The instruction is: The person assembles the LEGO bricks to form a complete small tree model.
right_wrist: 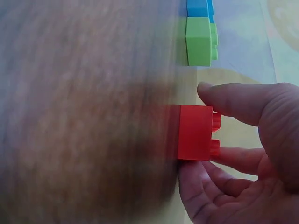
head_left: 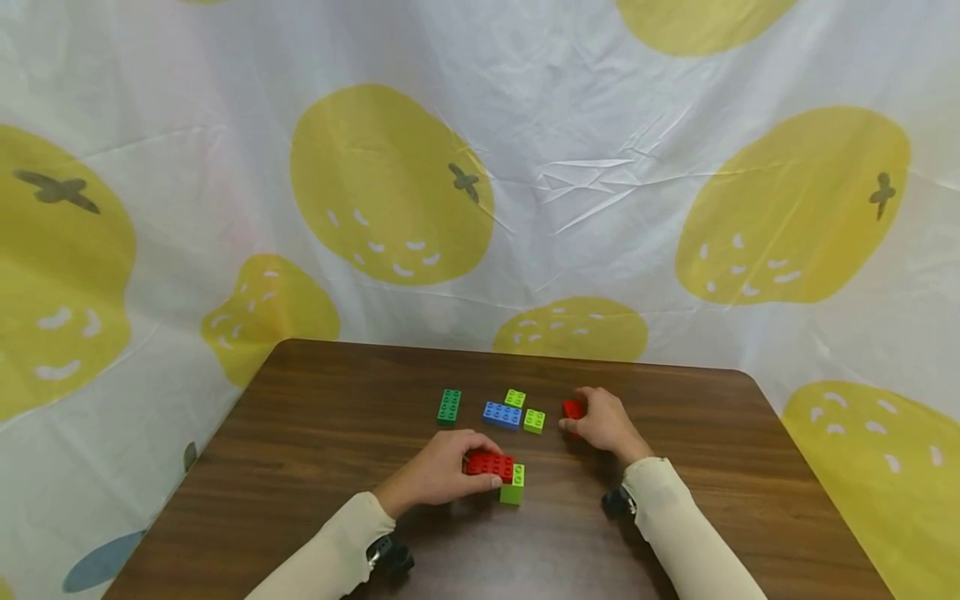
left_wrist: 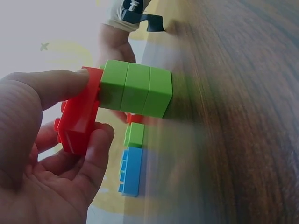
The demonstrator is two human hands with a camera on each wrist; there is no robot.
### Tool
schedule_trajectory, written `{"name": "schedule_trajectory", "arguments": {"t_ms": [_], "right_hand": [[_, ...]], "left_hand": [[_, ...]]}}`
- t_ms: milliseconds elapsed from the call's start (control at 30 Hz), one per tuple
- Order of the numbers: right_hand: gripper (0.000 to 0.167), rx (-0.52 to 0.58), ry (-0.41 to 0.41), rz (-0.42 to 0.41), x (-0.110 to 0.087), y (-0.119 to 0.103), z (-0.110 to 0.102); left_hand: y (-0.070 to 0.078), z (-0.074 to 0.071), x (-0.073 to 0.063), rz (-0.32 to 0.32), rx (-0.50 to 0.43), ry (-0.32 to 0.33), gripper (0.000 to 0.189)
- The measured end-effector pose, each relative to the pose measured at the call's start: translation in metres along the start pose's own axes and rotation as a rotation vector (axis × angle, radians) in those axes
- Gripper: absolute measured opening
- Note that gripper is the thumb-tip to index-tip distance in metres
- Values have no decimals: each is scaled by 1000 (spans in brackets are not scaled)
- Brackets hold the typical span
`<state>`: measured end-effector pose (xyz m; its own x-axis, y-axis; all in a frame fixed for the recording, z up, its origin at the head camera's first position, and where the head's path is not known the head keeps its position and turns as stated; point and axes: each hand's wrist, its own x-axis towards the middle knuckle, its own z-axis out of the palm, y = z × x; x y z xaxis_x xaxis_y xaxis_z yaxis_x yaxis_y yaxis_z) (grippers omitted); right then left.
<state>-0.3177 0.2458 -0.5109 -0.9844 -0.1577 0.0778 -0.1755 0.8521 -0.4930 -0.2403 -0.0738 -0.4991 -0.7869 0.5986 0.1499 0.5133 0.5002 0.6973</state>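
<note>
The left hand [head_left: 442, 471] grips a red brick [left_wrist: 80, 114] between thumb and fingers, a hold that seems to steady its overhang atop the light green stack [left_wrist: 136, 88], two of whose studs stay bare. Well apart from it, the right hand [head_left: 607, 423] straddles a second red brick [right_wrist: 195, 133] on the table [head_left: 330, 383], its thumb standing off. The head view hides much of that brick, and whether the opposite fingers press it is hard to tell.
</note>
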Motion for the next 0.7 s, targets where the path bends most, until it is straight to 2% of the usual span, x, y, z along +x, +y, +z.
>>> {"name": "schedule_trajectory", "arguments": {"t_ms": [100, 333, 700], "right_hand": [[65, 16, -2, 21, 0, 1, 0], [48, 56, 13, 3, -2, 0, -3], [39, 109, 47, -151, -14, -14, -9]], "left_hand": [[0, 0, 1, 3, 6, -2, 35], [2, -1, 1, -12, 3, -16, 35], [2, -1, 2, -4, 19, -1, 34]]}}
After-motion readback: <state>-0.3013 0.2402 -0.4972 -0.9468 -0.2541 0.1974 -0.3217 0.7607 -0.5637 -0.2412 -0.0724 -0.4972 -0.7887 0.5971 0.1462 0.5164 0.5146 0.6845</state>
